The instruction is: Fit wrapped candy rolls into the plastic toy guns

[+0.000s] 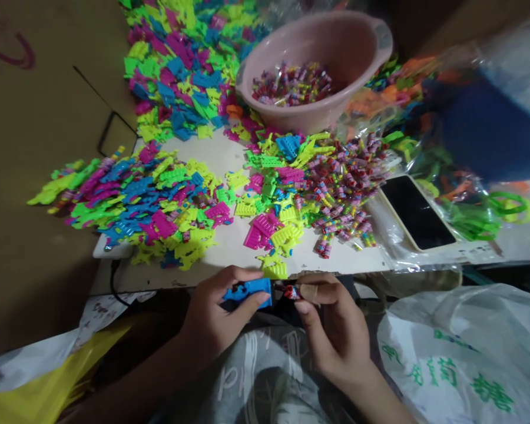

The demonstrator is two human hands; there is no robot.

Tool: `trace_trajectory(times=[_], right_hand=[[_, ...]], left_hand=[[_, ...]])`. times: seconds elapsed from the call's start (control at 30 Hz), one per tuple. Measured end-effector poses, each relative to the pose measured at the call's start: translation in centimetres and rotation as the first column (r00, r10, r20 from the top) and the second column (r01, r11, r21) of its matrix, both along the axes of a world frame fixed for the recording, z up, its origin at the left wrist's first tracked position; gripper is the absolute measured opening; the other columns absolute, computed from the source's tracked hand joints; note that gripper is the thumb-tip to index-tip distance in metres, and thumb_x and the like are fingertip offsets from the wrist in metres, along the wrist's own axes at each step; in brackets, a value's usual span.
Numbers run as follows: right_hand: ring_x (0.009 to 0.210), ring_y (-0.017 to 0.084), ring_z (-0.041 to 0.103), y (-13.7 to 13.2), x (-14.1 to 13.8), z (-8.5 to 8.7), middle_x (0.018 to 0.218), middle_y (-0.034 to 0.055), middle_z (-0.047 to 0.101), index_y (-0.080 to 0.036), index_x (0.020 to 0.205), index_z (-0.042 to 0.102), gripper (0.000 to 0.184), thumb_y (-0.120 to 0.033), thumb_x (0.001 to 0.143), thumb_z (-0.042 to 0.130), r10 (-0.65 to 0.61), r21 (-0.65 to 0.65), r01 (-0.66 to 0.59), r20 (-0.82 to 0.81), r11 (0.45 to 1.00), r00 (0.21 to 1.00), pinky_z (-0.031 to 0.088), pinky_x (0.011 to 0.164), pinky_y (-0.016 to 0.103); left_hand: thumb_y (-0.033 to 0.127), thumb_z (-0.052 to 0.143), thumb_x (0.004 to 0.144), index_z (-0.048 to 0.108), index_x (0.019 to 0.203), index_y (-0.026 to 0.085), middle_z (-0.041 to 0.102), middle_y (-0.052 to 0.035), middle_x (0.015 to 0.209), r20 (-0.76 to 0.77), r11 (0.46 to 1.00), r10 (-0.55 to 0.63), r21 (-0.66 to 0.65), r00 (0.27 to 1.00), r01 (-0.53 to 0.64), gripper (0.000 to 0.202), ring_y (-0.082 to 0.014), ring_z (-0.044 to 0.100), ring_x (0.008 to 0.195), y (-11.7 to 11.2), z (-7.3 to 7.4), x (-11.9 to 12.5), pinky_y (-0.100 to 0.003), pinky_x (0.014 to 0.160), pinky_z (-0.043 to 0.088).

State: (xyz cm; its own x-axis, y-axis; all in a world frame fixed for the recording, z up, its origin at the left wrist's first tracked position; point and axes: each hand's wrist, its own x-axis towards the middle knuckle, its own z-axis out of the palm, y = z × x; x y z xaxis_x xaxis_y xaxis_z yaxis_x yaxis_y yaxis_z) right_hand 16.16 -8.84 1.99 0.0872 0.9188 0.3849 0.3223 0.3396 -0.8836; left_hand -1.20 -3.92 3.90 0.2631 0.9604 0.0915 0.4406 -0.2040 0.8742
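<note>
My left hand (216,315) is closed around a small blue plastic toy piece (249,291), just below the table's front edge. My right hand (329,327) pinches a small striped candy roll (291,291) right beside the blue piece. Both hands hover over my lap. On the white table (229,247) in front lie heaps of green, blue, pink and yellow plastic pieces (150,200) and a pile of striped candy rolls (344,188).
A pink basin (357,47) with more candy rolls stands at the back. A phone (417,212) lies at the right on clear plastic. A clear bag with orange and green parts (468,118) sits far right. A white printed bag (463,353) rests at lower right, cardboard (35,176) at left.
</note>
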Motion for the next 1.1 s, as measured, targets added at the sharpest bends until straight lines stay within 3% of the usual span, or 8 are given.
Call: trace_trajectory(times=[0.13, 0.23, 0.33, 0.7, 0.83, 0.97, 1.03, 1.1], right_hand=[[0.086, 0.019, 0.061, 0.4, 0.2, 0.6, 0.092, 0.0055, 0.065, -0.021, 0.103, 0.056, 0.024, -0.004, 0.087, 0.054, 0.094, -0.006, -0.094, 0.062, 0.996, 0.994, 0.05, 0.076, 0.033], [0.086, 0.019, 0.062, 0.6, 0.4, 0.9, 0.092, 0.0053, 0.066, -0.021, 0.101, 0.057, 0.023, -0.003, 0.087, 0.053, 0.083, 0.008, -0.084, 0.089, 0.996, 0.993, 0.049, 0.076, 0.034], [0.088, 0.02, 0.063, 0.5, 0.5, 0.9, 0.092, 0.0057, 0.066, -0.021, 0.101, 0.059, 0.022, -0.005, 0.087, 0.055, 0.049, 0.002, -0.049, 0.05, 0.999, 0.998, 0.05, 0.077, 0.036], [0.087, 0.02, 0.063, 0.3, 0.3, 0.9, 0.09, 0.0061, 0.066, -0.021, 0.097, 0.06, 0.018, -0.006, 0.089, 0.055, 0.088, -0.043, -0.094, -0.123, 0.995, 0.989, 0.052, 0.076, 0.036], [0.087, 0.02, 0.064, 0.6, 0.3, 1.4, 0.09, 0.0063, 0.067, -0.022, 0.091, 0.055, 0.017, -0.005, 0.088, 0.053, 0.131, -0.043, -0.129, 0.044, 0.991, 0.99, 0.052, 0.073, 0.033], [0.085, 0.019, 0.062, 0.8, 0.5, 1.5, 0.09, 0.0061, 0.065, -0.021, 0.089, 0.052, 0.021, -0.001, 0.086, 0.047, 0.289, -0.064, -0.281, 0.217, 0.957, 0.932, 0.05, 0.073, 0.032], [0.085, 0.019, 0.062, 0.6, 0.8, 1.3, 0.089, 0.0052, 0.064, -0.021, 0.091, 0.052, 0.019, -0.003, 0.088, 0.048, 0.242, -0.082, -0.232, 0.149, 0.969, 0.959, 0.05, 0.074, 0.032], [0.089, 0.019, 0.061, 0.3, 1.2, 1.1, 0.092, 0.0056, 0.063, -0.022, 0.095, 0.054, 0.016, -0.007, 0.09, 0.051, 0.111, -0.104, -0.107, 0.035, 0.989, 0.993, 0.051, 0.076, 0.033]], left_hand=[[0.014, 0.073, 0.073, 0.07, 0.086, 0.02, 0.077, 0.0007, 0.08, 0.058, 1.0, 0.0, 0.015, 0.998, -0.001, 0.014, -0.0145, 0.072, 0.068, -0.3, 0.2, 0.0, -0.021, 0.066, 0.059], [0.013, 0.073, 0.074, 0.071, 0.083, 0.02, 0.077, -0.0007, 0.08, 0.055, 0.997, -0.02, 0.08, 0.998, 0.015, 0.012, -0.0152, 0.073, 0.071, -0.1, 0.5, -0.1, -0.022, 0.069, 0.059], [0.011, 0.072, 0.074, 0.071, 0.083, 0.02, 0.076, -0.001, 0.08, 0.075, 0.991, -0.059, 0.128, 0.995, 0.049, 0.012, -0.0142, 0.072, 0.072, 0.2, 0.7, -0.2, -0.022, 0.072, 0.059], [0.01, 0.071, 0.076, 0.07, 0.084, 0.021, 0.073, -0.0004, 0.075, 0.103, 0.976, -0.164, 0.162, 0.981, 0.147, 0.014, -0.0137, 0.069, 0.067, 0.5, 1.1, -0.3, -0.022, 0.064, 0.057], [0.008, 0.068, 0.077, 0.069, 0.085, 0.022, 0.07, 0.0006, 0.073, 0.111, 0.972, -0.166, 0.185, 0.98, 0.144, 0.016, -0.0132, 0.067, 0.064, 0.1, 0.9, -0.3, -0.022, 0.061, 0.055], [0.008, 0.064, 0.077, 0.065, 0.086, 0.023, 0.064, 0.0029, 0.069, 0.214, 0.983, -0.089, 0.177, 0.973, 0.051, 0.018, -0.0114, 0.062, 0.058, -0.2, 1.0, -0.1, -0.021, 0.054, 0.051], [0.007, 0.063, 0.076, 0.064, 0.085, 0.022, 0.061, 0.0039, 0.068, 0.222, 0.987, -0.068, 0.16, 0.973, 0.032, 0.018, -0.0098, 0.058, 0.054, -0.2, 1.1, 0.0, -0.019, 0.049, 0.048], [0.006, 0.063, 0.075, 0.064, 0.083, 0.022, 0.06, 0.0036, 0.067, 0.191, 0.986, -0.085, 0.156, 0.978, 0.055, 0.018, -0.0099, 0.058, 0.054, -0.1, 1.1, 0.0, -0.02, 0.05, 0.048]])
